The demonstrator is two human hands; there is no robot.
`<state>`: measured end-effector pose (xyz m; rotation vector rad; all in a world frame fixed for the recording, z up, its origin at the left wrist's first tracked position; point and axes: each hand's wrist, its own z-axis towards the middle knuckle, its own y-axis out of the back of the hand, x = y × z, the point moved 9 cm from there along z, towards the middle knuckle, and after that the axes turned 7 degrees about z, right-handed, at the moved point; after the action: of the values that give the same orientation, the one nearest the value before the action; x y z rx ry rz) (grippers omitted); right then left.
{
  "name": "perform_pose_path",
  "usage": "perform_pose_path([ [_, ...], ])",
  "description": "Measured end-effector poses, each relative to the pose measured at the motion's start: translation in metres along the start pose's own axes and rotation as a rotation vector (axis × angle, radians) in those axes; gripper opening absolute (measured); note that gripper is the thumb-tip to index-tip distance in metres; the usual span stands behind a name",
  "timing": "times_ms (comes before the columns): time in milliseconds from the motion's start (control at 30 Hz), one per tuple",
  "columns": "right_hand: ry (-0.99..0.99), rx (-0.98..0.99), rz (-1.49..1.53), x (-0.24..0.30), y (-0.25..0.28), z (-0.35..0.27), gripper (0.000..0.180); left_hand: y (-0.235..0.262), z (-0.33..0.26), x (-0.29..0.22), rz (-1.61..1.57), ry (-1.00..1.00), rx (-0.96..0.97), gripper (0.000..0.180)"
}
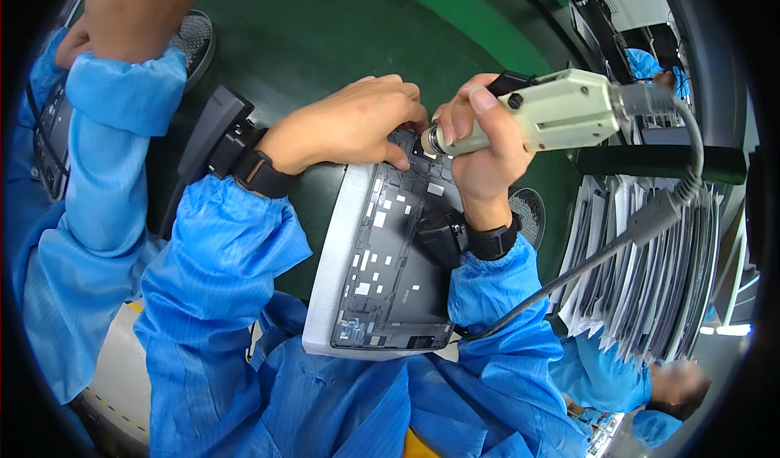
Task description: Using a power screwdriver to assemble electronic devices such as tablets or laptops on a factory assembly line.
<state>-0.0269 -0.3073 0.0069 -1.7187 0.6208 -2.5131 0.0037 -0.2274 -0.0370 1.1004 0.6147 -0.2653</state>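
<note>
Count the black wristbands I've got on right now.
2: a black wristband just behind your left hand, which is at the black panel; another black wristband just behind your right hand, which grips the pale green tool.

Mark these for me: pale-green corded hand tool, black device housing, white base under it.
Pale-green corded hand tool [562, 113]: head view, side of its body.
Black device housing [400, 256]: head view, middle of its flat face.
White base [332, 271]: head view, exposed left border.

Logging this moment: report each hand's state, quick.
Left hand: bent at the far end of the dark panel; grip cannot be told.
Right hand: closed around the pale corded tool.
</note>
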Motion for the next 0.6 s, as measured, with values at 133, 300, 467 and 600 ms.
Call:
perform_pose_path([
  [133, -0.043, -0.069, -0.009, -0.004, 0.005, 0.000, 0.016, -0.004, -0.003, 0.006, -0.001, 0.007, -0.002, 0.034],
  [300, 0.056, -0.164, 0.031, 0.065, 0.035, -0.016, 0.036, 0.007, 0.008, -0.001, 0.015, -0.017, 0.011, 0.026],
  [467, 0.224, -0.229, 0.112, 0.131, 0.087, -0.068, 0.034, 0.034, 0.014, -0.001, 0.149, 0.142, -0.171, 0.018],
  [600, 0.329, -0.376, 0.106, 0.148, 0.143, -0.142, 0.034, 0.021, 0.006, -0.011, 0.234, 0.162, -0.259, 0.018],
])
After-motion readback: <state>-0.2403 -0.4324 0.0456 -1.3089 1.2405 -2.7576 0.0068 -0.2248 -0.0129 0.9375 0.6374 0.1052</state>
